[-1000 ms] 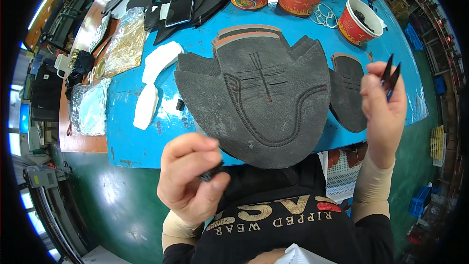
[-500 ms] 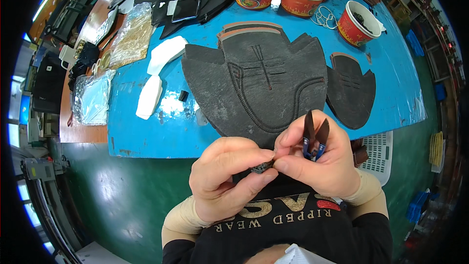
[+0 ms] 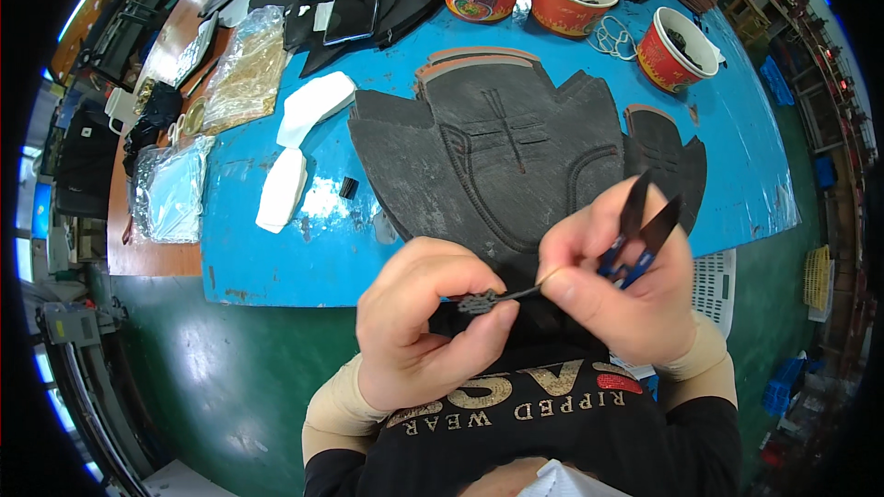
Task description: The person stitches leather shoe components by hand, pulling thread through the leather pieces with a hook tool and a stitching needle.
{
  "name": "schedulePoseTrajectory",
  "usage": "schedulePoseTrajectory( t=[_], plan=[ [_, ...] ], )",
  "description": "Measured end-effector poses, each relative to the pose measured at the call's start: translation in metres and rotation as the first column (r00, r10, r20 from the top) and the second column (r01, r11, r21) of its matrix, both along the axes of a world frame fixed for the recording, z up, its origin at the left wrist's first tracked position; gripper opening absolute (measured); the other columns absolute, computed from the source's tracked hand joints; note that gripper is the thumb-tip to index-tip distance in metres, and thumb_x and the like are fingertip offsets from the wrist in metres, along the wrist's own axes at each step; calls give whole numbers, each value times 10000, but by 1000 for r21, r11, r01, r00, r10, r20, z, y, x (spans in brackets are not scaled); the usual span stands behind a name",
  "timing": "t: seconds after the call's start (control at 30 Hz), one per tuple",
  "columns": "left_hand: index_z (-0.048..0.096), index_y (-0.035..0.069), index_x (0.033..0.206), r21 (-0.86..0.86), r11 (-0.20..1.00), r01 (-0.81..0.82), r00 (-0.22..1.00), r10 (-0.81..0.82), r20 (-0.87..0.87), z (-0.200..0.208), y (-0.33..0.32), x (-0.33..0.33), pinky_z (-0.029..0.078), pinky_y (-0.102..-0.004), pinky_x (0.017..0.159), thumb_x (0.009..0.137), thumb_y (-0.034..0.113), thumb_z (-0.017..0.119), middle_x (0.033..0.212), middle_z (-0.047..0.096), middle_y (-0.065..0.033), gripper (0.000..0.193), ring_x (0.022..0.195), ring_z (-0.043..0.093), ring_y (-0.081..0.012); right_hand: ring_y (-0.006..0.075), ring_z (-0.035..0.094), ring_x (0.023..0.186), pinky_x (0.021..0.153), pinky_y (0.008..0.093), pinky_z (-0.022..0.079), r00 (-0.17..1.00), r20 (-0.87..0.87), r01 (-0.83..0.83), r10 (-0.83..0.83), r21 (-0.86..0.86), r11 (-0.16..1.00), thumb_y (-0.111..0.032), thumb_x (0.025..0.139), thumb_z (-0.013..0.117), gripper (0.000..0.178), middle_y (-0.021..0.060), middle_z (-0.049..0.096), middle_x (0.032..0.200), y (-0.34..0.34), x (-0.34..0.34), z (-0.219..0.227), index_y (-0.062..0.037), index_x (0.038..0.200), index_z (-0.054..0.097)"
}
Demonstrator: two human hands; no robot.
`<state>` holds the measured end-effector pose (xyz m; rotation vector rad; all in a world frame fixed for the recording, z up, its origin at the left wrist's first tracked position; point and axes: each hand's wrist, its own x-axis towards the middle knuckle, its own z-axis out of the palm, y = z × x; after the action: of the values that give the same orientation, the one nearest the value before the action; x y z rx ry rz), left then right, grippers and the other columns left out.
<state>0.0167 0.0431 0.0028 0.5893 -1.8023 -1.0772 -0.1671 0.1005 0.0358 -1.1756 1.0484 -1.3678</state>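
Note:
My left hand (image 3: 419, 317) is closed, thumb and fingers pinching a small bundle of thin black rubbery strips (image 3: 477, 303) end-on toward me. A single thin black strip (image 3: 524, 293) stretches from that bundle to my right hand (image 3: 626, 308), whose thumb and forefinger grip its far end. Thread snips (image 3: 657, 226) with dark blades and blue handles also sit in my right hand, blades spread and pointing up. Beyond both hands lies a stack of dark grey shaped sheets (image 3: 525, 143) with ridged lines and slits; a smaller stack (image 3: 670, 143) lies right of it.
On the blue table (image 3: 276, 281) are white curved pieces (image 3: 314, 107), a short black bundle (image 3: 348, 188) and plastic bags (image 3: 172, 189). Red paper tubs (image 3: 677, 51) holding black bits stand at the back, near a phone (image 3: 354, 6). A white basket (image 3: 714, 290) is below the right edge.
My right hand has moved right and slightly up, away from the left, with the snips in it. The thin strip now shows stretched between the hands.

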Motion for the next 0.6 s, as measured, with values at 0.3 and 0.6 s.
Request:
schedulePoseTrajectory(
  t=[0.3, 0.6],
  plan=[
    [535, 85, 854, -566, 823, -57, 873, 316, 371, -1, -21, 6, 351, -423, 934, 762, 174, 659, 1048, 663, -128, 179, 954, 586, -306, 6, 452, 652, 569, 159, 367, 694, -645, 138, -321, -318, 938, 40, 850, 630, 243, 31, 603, 859, -62, -20, -8, -47, 963, 433],
    [531, 127, 816, -519, 851, -73, 852, 324, 411, -8, -20, 3, 207, -433, 1069, 718, 209, 700, 1035, 695, -56, 212, 945, 625, -228, 8, 453, 631, 546, 165, 365, 667, -691, 21, -278, -356, 934, 33, 826, 656, 221, 12, 607, 817, -69, -19, -15, -35, 947, 483]
  ],
)
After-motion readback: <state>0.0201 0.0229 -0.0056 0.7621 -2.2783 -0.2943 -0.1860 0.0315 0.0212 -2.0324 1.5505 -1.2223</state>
